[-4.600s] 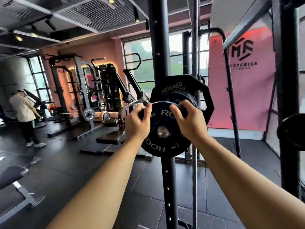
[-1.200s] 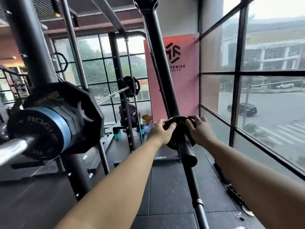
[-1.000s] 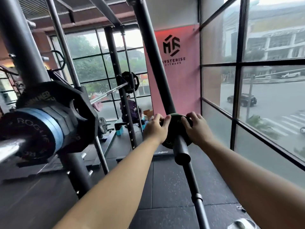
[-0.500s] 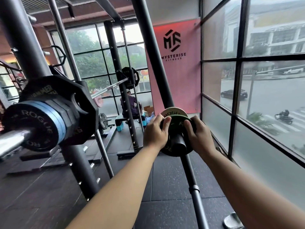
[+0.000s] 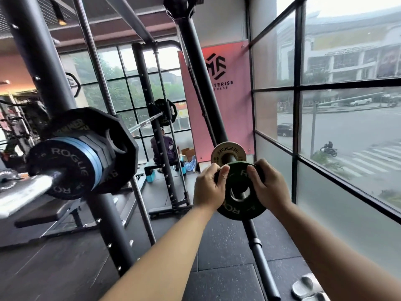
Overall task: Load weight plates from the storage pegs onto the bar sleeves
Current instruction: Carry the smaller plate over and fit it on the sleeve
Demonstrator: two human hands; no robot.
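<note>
Arms fwd, L hand (image 5: pixel 208 187) & R hand (image 5: pixel 269 186) grip plate (image 5: pixel 238 211)

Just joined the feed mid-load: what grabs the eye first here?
Dead centre, the left hand and right hand hold a small green plate by its rim, in front of a tan ROGUE plate on the storage peg. At left looms the bar sleeve, loaded with a stack of black and blue plates.

This is a commercial gym. Black steel rack uprights (image 5: pixel 43 68) drilled with rows of holes fill the left and centre of the frame. A barbell (image 5: pixel 26 190) stacked with Rogue plates (image 5: pixel 71 157) juts in at left. A pink banner (image 5: pixel 230 105) reading "FITNESS" hangs at upper centre, and speckled rubber tiles (image 5: pixel 225 246) cover the floor beside tall street-facing windows (image 5: pixel 347 127).
</note>
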